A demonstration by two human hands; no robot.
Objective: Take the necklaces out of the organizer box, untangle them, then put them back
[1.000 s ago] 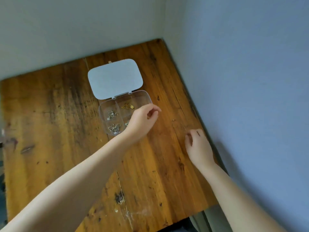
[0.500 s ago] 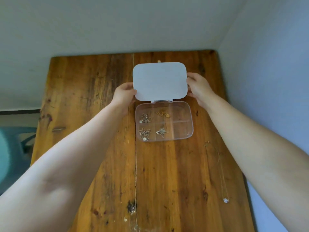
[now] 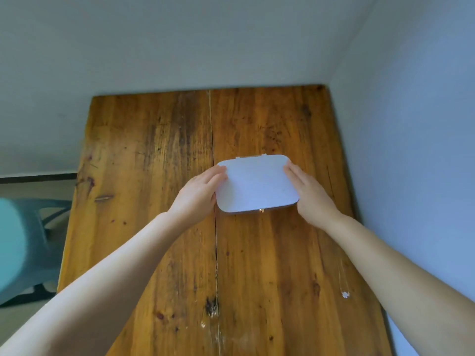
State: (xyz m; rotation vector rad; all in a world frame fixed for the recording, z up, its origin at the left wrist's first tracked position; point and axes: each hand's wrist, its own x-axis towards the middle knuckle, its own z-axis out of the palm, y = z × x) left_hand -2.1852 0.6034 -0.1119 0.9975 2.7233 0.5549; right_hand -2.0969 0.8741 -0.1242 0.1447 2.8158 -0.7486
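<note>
The organizer box point(image 3: 257, 187) lies on the wooden table point(image 3: 154, 176) with its pale lid folded down over the base, so the necklaces inside are hidden. My left hand point(image 3: 199, 194) rests on the lid's left edge with fingers flat. At the lid's right edge, my right hand point(image 3: 309, 196) presses down the same way. One thin necklace point(image 3: 343, 283) with a small pale pendant lies loose on the table at the right, beside my right forearm.
The table stands in a corner, with a wall behind it and another along its right side. A teal plastic chair point(image 3: 28, 247) sits on the floor to the left of the table.
Both hands have swung the open lid forward and down onto the base. The box, open half a second ago with necklaces showing, is now covered.
</note>
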